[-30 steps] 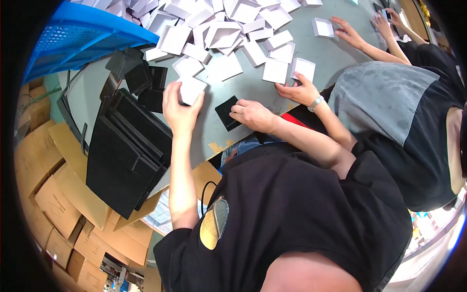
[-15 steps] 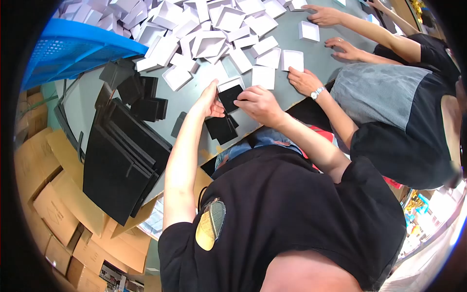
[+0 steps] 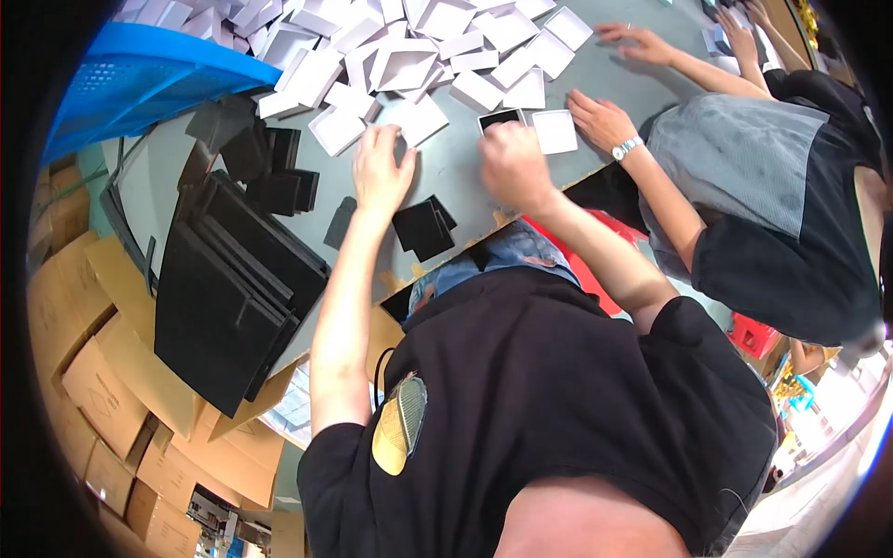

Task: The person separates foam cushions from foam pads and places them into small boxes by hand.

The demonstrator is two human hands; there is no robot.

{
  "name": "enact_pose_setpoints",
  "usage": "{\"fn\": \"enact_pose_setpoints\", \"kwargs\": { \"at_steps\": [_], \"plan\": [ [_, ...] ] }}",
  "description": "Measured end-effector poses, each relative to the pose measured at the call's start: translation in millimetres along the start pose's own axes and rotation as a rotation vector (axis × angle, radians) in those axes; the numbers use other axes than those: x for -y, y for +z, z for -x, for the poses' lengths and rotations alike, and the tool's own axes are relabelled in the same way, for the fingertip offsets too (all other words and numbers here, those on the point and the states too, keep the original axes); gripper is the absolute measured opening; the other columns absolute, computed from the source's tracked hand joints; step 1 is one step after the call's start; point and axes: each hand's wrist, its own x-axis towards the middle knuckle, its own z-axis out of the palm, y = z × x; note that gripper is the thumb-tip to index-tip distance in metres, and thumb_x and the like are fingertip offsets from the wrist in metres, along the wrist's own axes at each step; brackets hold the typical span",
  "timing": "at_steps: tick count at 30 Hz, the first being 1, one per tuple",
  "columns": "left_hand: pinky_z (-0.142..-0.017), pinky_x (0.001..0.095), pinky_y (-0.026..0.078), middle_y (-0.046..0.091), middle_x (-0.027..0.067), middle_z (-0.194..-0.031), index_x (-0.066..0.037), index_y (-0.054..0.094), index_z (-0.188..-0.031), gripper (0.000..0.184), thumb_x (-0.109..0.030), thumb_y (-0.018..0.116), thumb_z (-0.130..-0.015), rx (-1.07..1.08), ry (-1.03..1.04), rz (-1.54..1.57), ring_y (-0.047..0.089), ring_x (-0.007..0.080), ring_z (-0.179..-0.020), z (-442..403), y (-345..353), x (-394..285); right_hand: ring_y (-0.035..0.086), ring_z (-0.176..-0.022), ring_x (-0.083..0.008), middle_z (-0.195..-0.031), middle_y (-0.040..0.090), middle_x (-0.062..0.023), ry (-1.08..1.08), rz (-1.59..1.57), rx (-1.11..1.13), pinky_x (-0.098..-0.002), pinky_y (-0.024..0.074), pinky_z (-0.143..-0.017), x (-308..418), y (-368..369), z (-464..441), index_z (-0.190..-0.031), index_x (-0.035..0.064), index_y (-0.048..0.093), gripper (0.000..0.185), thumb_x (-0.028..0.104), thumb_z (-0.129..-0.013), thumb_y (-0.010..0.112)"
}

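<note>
My left hand (image 3: 381, 172) reaches over the grey table with its fingers apart, its fingertips close to a white box piece (image 3: 416, 123) at the near edge of the pile. Slightly blurred, my right hand (image 3: 516, 166) has its fingers curled at the near side of a white box (image 3: 502, 118) with a black pad inside; the hand covers part of that box. Just right of it lies another white box (image 3: 555, 131). Between my forearms, several square black foam pads (image 3: 425, 228) rest in a small overlapping group.
A heap of white boxes (image 3: 405, 63) spreads across the far table beside a blue plastic basket (image 3: 158, 88). Stacked black foam sheets (image 3: 228, 298) stand at left, with cardboard cartons (image 3: 107, 391) below. A co-worker's hand (image 3: 603, 126) with a watch rests at right.
My right hand has moved the white box with the black pad away and to the right. My left hand has left that box and moved up toward the pile. The co-worker's hands shifted.
</note>
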Motion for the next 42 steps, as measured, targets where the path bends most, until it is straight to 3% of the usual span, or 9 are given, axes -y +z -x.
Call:
{"fn": "enact_pose_setpoints", "kwargs": {
  "at_steps": [3,10,14,20,25,28,32,36,42],
  "plan": [
    [-0.096,0.0497,0.038,0.047,0.0193,-0.135,-0.007,0.059,-0.108,0.058,-0.033,0.085,-0.063,-0.093,0.368,-0.251,0.049,0.0349,-0.116,-11,7,9,0.055,-0.089,-0.0226,-0.087,0.056,-0.0054,-0.415,-0.285,0.126,-0.036,0.0429,-0.079,73,5,12,-0.079,0.0101,0.064,0.017,0.026,-0.072,0.065],
    [-0.089,0.0445,0.047,0.055,0.0183,-0.11,-0.001,0.053,-0.106,0.055,-0.023,0.083,-0.066,0.078,0.147,-0.375,0.057,0.035,-0.102,-49,14,-8,0.055,-0.093,-0.0205,-0.09,0.056,-0.0037,-0.412,-0.327,0.093,-0.0355,0.0429,-0.082,69,27,20,-0.086,0.0093,0.065,0.015,0.018,-0.077,0.059],
    [-0.098,0.0415,0.047,0.053,0.0218,-0.125,0.0,0.041,-0.132,0.077,-0.008,0.077,-0.065,-0.095,0.027,0.32,0.056,0.0374,-0.116,-7,-13,9,0.058,-0.09,-0.0251,-0.095,0.06,-0.0052,-0.013,-0.347,-0.175,-0.0385,0.0464,-0.079,31,-4,11,-0.1,0.0062,0.068,0.024,0.01,-0.077,0.062],
    [-0.093,0.04,0.049,0.052,0.0185,-0.125,-0.009,0.041,-0.132,0.076,0.002,0.074,-0.064,-0.007,-0.126,0.705,0.057,0.0338,-0.113,23,31,4,0.059,-0.079,-0.0226,-0.08,0.06,-0.0025,-0.155,-0.538,-0.345,-0.0363,0.048,-0.072,35,2,-31,-0.085,0.0083,0.071,0.014,0.008,-0.072,0.071],
    [-0.091,0.0401,0.05,0.05,0.0175,-0.126,-0.007,0.046,-0.132,0.085,-0.006,0.085,-0.057,-0.048,0.008,0.273,0.054,0.0333,-0.114,17,57,16,0.062,-0.081,-0.0241,-0.081,0.06,-0.0071,-0.204,-0.219,0.166,-0.0363,0.0502,-0.069,12,57,-28,-0.066,0.0109,0.063,0.006,0.012,-0.071,0.061],
    [-0.103,0.0448,0.041,0.044,0.0196,-0.137,-0.005,0.041,-0.138,0.088,-0.012,0.082,-0.06,-0.03,0.092,0.1,0.049,0.0392,-0.122,10,51,5,0.061,-0.087,-0.0263,-0.084,0.059,-0.0066,-0.094,-0.013,0.314,-0.0401,0.0477,-0.077,-7,57,-43,-0.075,0.0104,0.065,0.005,0.011,-0.072,0.06],
    [-0.107,0.0489,0.036,0.055,0.0191,-0.127,-0.006,0.052,-0.128,0.062,-0.016,0.073,-0.071,-0.014,0.378,-0.097,0.045,0.0354,-0.129,24,1,39,0.056,-0.098,-0.0275,-0.095,0.058,-0.0106,0.031,-0.073,0.024,-0.0429,0.0427,-0.082,-34,18,-44,-0.083,0.0067,0.065,0.011,0.009,-0.074,0.059],
    [-0.107,0.0542,0.033,0.041,0.0194,-0.146,-0.007,0.051,-0.125,0.066,-0.008,0.079,-0.065,-0.324,0.19,-0.33,0.043,0.0401,-0.13,11,-50,46,0.056,-0.093,-0.0279,-0.094,0.055,-0.0084,-0.271,-0.232,0.261,-0.0396,0.0429,-0.085,15,-9,25,-0.087,0.009,0.062,0.015,0.016,-0.074,0.061],
    [-0.097,0.044,0.043,0.056,0.0129,-0.128,-0.005,0.061,-0.102,0.042,-0.014,0.08,-0.065,-0.011,0.135,-0.376,0.054,0.0356,-0.114,-14,-61,69,0.061,-0.091,-0.0266,-0.094,0.063,-0.0059,-0.3,-0.389,0.078,-0.0386,0.0514,-0.083,-1,26,68,-0.093,0.009,0.068,0.02,0.015,-0.074,0.065]
  ]
}}
